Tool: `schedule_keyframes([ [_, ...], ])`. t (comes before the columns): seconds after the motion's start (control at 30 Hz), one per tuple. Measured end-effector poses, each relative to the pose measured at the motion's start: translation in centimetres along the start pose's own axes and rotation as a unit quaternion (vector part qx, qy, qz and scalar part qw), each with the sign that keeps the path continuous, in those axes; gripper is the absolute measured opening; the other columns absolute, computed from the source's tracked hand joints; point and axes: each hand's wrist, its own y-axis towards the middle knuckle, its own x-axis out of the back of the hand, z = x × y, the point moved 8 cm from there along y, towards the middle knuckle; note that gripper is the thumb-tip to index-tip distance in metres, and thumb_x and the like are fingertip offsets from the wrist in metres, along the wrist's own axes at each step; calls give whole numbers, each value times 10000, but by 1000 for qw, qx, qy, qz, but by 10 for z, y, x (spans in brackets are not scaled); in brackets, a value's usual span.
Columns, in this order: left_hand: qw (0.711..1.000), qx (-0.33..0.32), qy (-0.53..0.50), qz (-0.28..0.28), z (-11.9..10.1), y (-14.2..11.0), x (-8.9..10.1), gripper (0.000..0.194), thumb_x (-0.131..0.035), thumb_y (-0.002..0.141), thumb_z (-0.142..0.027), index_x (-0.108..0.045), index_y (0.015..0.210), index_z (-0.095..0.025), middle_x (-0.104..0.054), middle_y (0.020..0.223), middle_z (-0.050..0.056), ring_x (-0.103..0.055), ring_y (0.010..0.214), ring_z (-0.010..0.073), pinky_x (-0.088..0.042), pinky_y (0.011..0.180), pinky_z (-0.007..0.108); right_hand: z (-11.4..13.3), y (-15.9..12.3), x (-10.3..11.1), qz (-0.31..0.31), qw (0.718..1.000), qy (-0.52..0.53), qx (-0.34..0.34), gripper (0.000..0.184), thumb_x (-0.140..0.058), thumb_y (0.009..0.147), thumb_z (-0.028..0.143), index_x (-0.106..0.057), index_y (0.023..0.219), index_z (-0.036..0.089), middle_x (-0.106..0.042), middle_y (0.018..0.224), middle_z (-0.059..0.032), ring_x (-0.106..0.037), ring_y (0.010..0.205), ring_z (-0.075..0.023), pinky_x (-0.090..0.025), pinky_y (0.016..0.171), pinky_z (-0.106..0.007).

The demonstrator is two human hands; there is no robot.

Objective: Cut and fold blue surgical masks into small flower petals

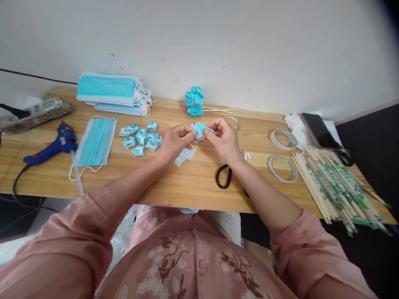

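Note:
Between my two hands, above the middle of the table, is a small folded piece of blue mask fabric (pixel 200 130). My left hand (pixel 177 140) pinches its left side and my right hand (pixel 223 135) pinches its right side. White layers show behind the blue one. Pale fabric scraps (pixel 185 156) lie just below my left fingers. Left of that hand sits a cluster of several small folded blue pieces (pixel 141 137) with white strips on them. A pair of scissors with black handles (pixel 223 176) lies partly hidden under my right forearm.
A stack of blue face masks (pixel 106 88), a single mask (pixel 96 141), a blue glue gun (pixel 59 145) and a power strip (pixel 42 112) are on the left. Blue fabric flowers (pixel 194 99) lie behind. Tape rolls (pixel 283 139), wrapped chopsticks (pixel 336 185) and a phone (pixel 319 131) are right.

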Motion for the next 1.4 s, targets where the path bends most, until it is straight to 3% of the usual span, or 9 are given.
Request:
schedule_keyframes([
  [0.3,1000,5,-2,23,4,-1,-3,232,-812,786,-311,-639,791,-157,-724,687,16,-666,599,109,-537,557,214,26,-7,-2,-11,991,-105,87,126,-655,793,176,-571,781,269,-660,803,3,-577,741,-182,-504,708,-350],
  [0.47,999,3,-13,29,6,1,-5,282,-833,794,-308,-591,814,-164,-743,708,23,-708,608,130,-555,558,220,23,-7,-1,-12,992,-96,86,112,-650,810,170,-630,866,264,-674,844,1,-603,755,-175,-512,713,-340],
  [0.63,999,0,-9,41,3,1,-7,175,-785,815,-237,-676,908,-137,-752,723,16,-704,605,117,-536,541,196,19,-5,-1,-7,991,-97,95,64,-640,836,220,-683,881,233,-707,873,-11,-618,758,-164,-504,705,-323],
  [0.87,999,0,14,38,1,-1,-3,140,-750,854,-224,-664,769,-153,-590,498,-60,-469,389,43,-389,417,159,13,-3,-3,8,998,-38,58,33,-665,816,252,-663,823,219,-707,818,5,-623,728,-145,-498,645,-276],
  [1.0,998,19,16,52,1,-1,-5,187,-734,872,-212,-640,724,-144,-678,590,-10,-569,455,64,-461,483,177,13,-4,-4,15,998,-39,56,22,-655,829,241,-656,836,220,-711,829,5,-636,739,-142,-504,647,-269],
  [1.13,999,23,0,48,1,-1,-6,138,-749,870,-212,-663,799,-130,-752,743,30,-666,573,90,-517,550,193,13,-4,-3,8,996,-59,60,30,-662,836,238,-676,852,217,-724,822,10,-618,680,-127,-511,666,-276],
  [1.4,996,5,-5,86,3,-1,-10,312,-838,816,-387,-664,827,-129,-769,800,53,-692,617,104,-523,549,197,20,-4,-4,13,995,-67,70,65,-662,831,222,-713,870,219,-758,846,-1,-646,691,-135,-539,676,-280],
])
